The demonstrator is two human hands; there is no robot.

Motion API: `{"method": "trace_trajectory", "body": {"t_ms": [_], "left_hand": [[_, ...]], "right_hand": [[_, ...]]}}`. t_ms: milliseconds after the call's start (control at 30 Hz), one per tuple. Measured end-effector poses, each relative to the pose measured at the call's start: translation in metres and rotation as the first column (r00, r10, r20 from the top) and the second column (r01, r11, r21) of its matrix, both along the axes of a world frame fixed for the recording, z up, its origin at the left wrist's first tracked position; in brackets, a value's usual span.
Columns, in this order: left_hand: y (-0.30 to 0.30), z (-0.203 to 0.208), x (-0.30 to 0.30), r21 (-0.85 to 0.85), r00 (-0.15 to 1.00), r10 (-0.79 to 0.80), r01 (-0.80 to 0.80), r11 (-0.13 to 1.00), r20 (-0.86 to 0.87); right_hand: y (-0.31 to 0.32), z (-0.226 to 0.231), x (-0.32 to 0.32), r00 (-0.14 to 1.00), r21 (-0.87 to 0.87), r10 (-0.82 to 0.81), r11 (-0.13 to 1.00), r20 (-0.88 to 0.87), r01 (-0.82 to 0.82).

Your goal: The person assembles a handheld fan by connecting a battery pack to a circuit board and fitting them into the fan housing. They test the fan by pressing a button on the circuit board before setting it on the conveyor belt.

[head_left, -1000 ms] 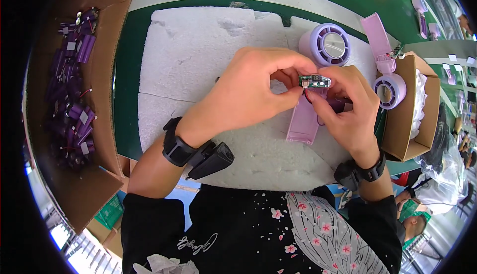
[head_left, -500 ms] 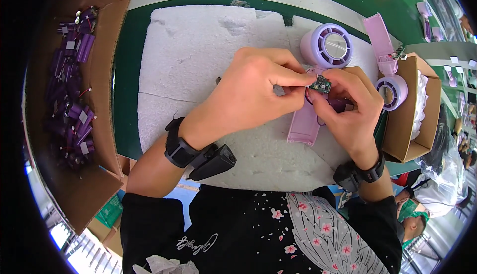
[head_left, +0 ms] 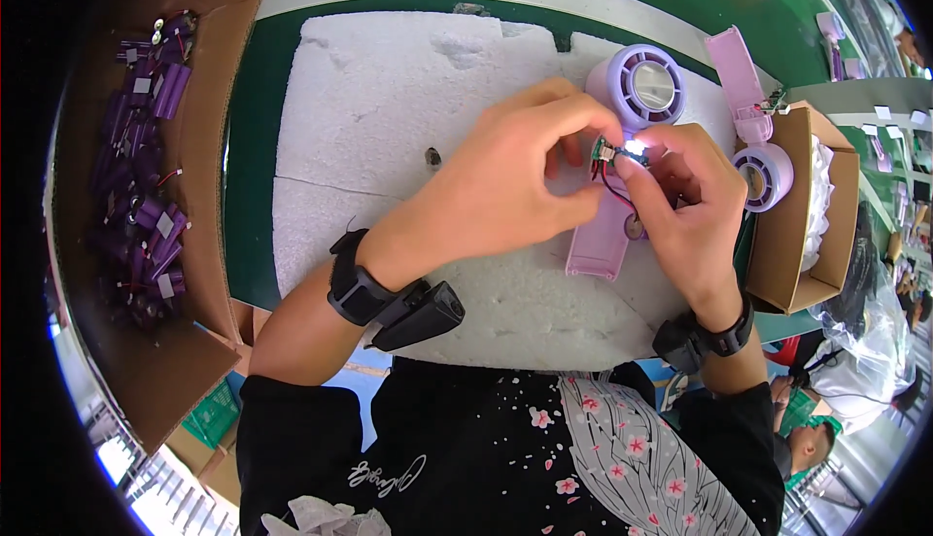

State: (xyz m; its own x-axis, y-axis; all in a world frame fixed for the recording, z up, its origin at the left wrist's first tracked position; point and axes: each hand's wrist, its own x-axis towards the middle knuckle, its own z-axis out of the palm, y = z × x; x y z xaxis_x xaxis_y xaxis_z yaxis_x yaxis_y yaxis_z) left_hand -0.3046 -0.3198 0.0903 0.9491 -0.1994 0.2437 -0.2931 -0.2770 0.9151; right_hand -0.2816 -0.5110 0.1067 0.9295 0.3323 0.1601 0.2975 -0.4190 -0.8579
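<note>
My right hand (head_left: 692, 210) pinches a small circuit board (head_left: 604, 154) between thumb and forefinger. A bright white light glows on the board beside those fingertips. Red and black wires (head_left: 610, 186) hang from it towards a small round end piece (head_left: 634, 227), partly hidden under my right hand. My left hand (head_left: 505, 172) is beside the board with thumb and forefinger spread apart; whether the forefinger touches the board is unclear. Beneath both hands lies a lilac handheld fan (head_left: 637, 87), its round head at the far end and its pink handle shell (head_left: 597, 244) opened.
White foam sheets (head_left: 389, 99) cover the green bench. At left stands a carton (head_left: 209, 167) of purple battery cells (head_left: 146, 186). To the right, a second opened fan (head_left: 764, 176) leans near a small carton (head_left: 836, 244) with white wrapped contents. A person (head_left: 807, 444) sits at lower right.
The board has been turned and its light has come on. My left thumb and forefinger have parted from their pinch, and the wires now show.
</note>
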Motion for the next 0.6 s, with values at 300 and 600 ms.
{"method": "trace_trajectory", "body": {"t_ms": [300, 600], "left_hand": [[-0.0062, 0.0028, -0.0024, 0.126, 0.995, -0.013, 0.025, 0.992, -0.100], [0.0002, 0.0004, -0.0005, 0.051, 0.985, -0.100, 0.108, 0.993, -0.138]], "right_hand": [[-0.0026, 0.0074, -0.0035, 0.995, -0.154, 0.036, 0.988, 0.094, -0.021], [-0.0088, 0.0092, 0.0010, 0.998, -0.181, 0.054, 0.982, 0.016, -0.051]]}}
